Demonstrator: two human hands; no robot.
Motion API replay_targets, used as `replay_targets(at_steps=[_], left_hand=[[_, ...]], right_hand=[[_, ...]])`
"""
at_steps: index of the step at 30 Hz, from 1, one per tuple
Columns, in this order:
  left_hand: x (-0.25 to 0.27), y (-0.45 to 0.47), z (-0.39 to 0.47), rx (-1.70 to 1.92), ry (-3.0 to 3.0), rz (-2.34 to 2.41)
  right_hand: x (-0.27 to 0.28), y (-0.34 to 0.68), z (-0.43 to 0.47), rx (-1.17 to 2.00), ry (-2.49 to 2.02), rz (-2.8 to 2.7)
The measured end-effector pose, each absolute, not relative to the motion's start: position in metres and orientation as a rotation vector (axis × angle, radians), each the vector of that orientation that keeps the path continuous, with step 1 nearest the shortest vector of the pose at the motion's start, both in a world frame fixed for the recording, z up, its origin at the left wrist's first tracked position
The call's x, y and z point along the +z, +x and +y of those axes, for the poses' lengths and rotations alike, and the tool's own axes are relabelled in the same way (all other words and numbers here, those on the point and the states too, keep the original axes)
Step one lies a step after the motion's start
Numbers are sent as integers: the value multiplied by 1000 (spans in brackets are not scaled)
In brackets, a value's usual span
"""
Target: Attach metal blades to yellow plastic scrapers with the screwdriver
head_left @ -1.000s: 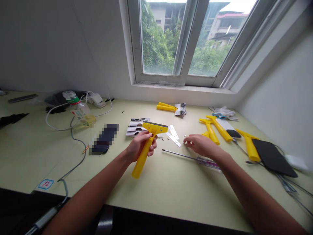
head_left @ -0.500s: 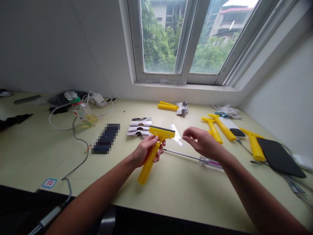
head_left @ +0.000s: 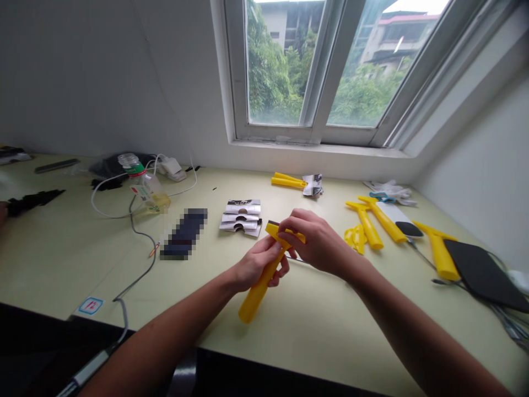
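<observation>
My left hand [head_left: 257,264] is wrapped round the neck of a yellow scraper [head_left: 257,300], whose handle slants down toward the front edge of the table. Over the right part of the scraper's head lies my right hand [head_left: 318,238], its fingers bent and gripping there. A strip of dark edge shows at the head's left end; the rest of the head is covered by fingers. Behind the hands a screwdriver [head_left: 298,259] shows only part of its thin shaft. The loose blades seen earlier are hidden by my right hand.
Blade packets [head_left: 241,218] lie behind the hands. To the right are more yellow scrapers [head_left: 370,226], small yellow parts [head_left: 354,239], a black pad-like object [head_left: 481,270] and white gloves [head_left: 390,191]. A bottle [head_left: 144,187] and cables stand left. At the back are yellow handles [head_left: 287,181].
My right hand has moved left and closed on the scraper's head, which it was apart from before. The view has shifted slightly, and small yellow parts now show on the right.
</observation>
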State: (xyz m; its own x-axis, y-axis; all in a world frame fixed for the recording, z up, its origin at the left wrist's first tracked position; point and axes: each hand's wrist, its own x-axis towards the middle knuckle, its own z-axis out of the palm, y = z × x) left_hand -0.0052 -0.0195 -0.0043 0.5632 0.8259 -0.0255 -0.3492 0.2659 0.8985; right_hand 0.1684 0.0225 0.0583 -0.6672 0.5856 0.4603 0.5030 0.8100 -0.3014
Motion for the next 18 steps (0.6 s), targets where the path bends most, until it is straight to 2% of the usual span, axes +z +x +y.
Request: replay_targets(at_steps=[7,13,18], left_hand=[[6,-9,-20,978,1200,735],[8,-8,-24,1251,1443,1193],[8,-7,-29,1307,1611,1389]], right_hand=[[73,183,27,329,-775,-2290],[88,197,26,536,-853,-2270],[80,191,22,416,-896,-2449]])
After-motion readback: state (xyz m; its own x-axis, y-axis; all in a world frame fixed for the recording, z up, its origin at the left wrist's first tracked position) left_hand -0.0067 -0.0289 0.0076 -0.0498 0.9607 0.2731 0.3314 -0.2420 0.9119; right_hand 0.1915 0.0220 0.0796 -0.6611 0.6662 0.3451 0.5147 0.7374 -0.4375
